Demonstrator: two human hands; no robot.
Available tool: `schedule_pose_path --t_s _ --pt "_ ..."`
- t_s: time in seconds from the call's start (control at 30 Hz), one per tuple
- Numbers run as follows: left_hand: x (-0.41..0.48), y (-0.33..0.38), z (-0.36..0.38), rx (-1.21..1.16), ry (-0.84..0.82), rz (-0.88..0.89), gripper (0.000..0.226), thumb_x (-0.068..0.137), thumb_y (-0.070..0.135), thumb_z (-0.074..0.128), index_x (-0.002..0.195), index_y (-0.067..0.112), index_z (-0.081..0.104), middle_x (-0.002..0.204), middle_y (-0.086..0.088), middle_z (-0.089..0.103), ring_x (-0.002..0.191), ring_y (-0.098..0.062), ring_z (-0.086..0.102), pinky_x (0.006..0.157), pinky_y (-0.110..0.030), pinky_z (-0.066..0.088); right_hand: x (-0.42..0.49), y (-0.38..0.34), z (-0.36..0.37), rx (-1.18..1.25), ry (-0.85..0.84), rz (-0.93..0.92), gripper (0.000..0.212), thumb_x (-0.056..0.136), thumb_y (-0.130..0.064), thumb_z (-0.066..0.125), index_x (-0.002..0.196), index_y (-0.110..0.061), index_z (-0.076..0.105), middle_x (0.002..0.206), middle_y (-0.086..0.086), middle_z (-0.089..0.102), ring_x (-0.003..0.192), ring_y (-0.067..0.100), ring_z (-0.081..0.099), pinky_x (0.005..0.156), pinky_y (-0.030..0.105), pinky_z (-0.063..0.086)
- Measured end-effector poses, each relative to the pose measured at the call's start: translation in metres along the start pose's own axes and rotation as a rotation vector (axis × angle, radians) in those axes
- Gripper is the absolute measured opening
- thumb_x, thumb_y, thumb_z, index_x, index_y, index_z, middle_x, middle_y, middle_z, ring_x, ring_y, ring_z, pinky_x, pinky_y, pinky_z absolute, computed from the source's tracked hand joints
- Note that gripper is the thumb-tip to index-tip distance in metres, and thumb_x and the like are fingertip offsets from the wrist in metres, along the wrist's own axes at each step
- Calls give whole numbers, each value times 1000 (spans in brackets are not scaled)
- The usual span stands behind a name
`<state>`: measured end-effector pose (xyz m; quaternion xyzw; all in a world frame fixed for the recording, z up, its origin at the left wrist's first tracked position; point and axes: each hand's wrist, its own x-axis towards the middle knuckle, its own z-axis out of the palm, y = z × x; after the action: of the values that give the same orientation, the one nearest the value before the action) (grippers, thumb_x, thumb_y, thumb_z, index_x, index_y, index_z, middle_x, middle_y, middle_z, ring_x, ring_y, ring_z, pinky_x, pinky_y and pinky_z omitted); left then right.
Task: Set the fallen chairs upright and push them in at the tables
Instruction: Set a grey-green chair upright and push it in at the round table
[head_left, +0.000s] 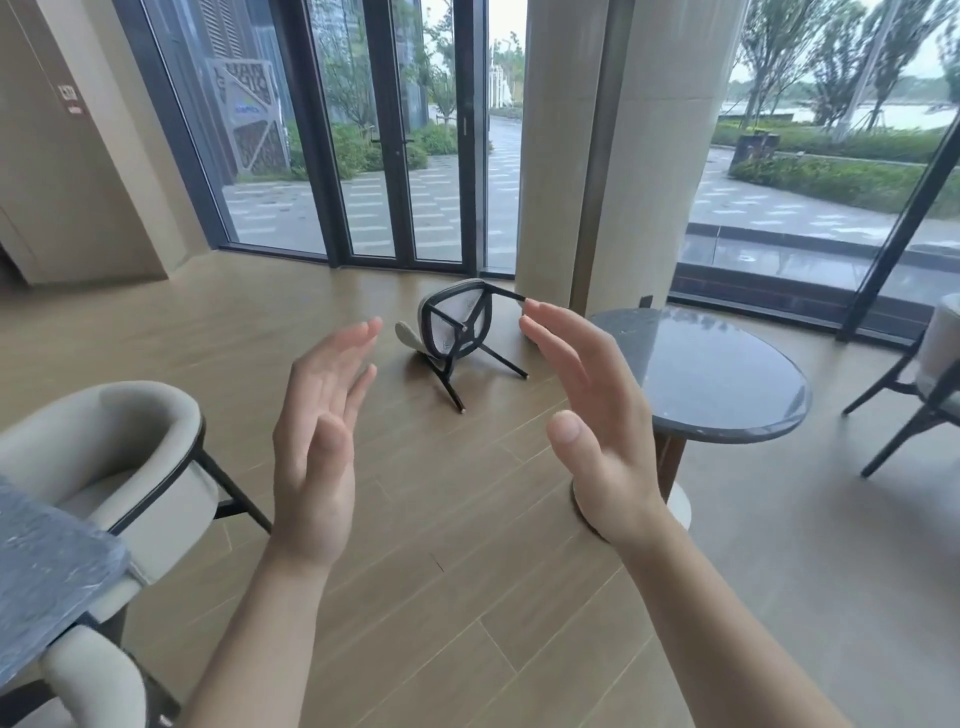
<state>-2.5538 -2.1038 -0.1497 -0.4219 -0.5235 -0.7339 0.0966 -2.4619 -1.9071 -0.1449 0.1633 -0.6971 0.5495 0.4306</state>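
Bottom left: corner of a grey surface (47, 571), upright beige armchair (130, 447) just beside it. Left hand (317, 452) and right hand (597, 426) are raised in the air, palms facing each other, well apart. Grip on both is wide open, fingers straight, holding nothing. Round surface (727, 374) stands behind the right hand on the wood floor (467, 597). Further back, the fallen chair (457, 325) lies tipped over on the floor, legs sticking out towards the camera, left of the round surface, near the pillar (566, 156), untouched. Another upright chair (935, 364) at the right edge.
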Motion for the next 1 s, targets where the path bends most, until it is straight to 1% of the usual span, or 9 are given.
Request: schedule_pose_path --t_s 0.2,0.3,0.47,0.57,0.67,0.73,0.8,0.9,1.0 --pt "54 -72 -17 -1 24 7 67 93 83 55 144 40 58 160 0 56 158 -29 40 129 -48 33 48 78 6 9 -32 38 85 98 -67 60 150 -2 47 153 11 56 147 33 51 122 56 40" --pt "92 -114 -28 -18 35 18 68 92 83 56 144 40 58 159 0 56 158 -29 41 129 -48 33 83 121 11 -20 -40 30 85 98 -67 60 150 -1 47 152 12 56 147 33 51 121 57 40" --pt "162 -175 -53 -29 40 14 68 92 84 55 144 39 58 157 1 57 157 -29 42 129 -49 33 145 188 27 -45 -24 30 85 97 -69 60 150 -4 47 154 13 55 147 31 52 121 55 41" --pt "201 -209 -70 -34 44 10 70 91 84 56 144 38 57 158 0 57 157 -30 42 128 -48 34 177 229 37 -43 -22 24 84 98 -67 60 150 -3 47 154 12 56 146 32 52 121 58 41" --pt "231 -245 -85 -22 45 8 69 91 84 57 144 40 58 158 -1 57 157 -30 42 128 -50 34 204 272 43 -34 -25 28 85 99 -65 60 149 3 47 153 15 55 146 34 52 120 61 41" --pt "254 -275 -94 -15 63 -1 69 90 85 57 143 42 58 158 -1 57 157 -31 43 128 -52 35 226 309 46 -25 -33 33 86 99 -65 60 149 4 47 152 14 56 146 33 52 120 60 41" --pt "276 -306 -102 1 73 -11 68 90 85 58 143 42 58 158 -1 57 157 -31 43 127 -54 36 247 346 49 -25 -41 36 85 99 -67 59 150 0 47 153 11 56 146 32 52 120 59 42" --pt "316 -352 -114 35 87 -8 69 90 84 57 144 41 57 159 -2 56 156 -30 43 126 -52 38 284 406 52 9 -42 30 86 98 -69 60 151 -2 46 155 11 55 147 31 52 121 59 41" --pt "363 -395 -126 57 115 2 72 91 83 58 145 36 55 158 -2 56 156 -31 45 124 -50 40 331 464 56 52 -45 18 90 98 -69 60 151 2 45 155 12 54 147 31 52 120 62 40"
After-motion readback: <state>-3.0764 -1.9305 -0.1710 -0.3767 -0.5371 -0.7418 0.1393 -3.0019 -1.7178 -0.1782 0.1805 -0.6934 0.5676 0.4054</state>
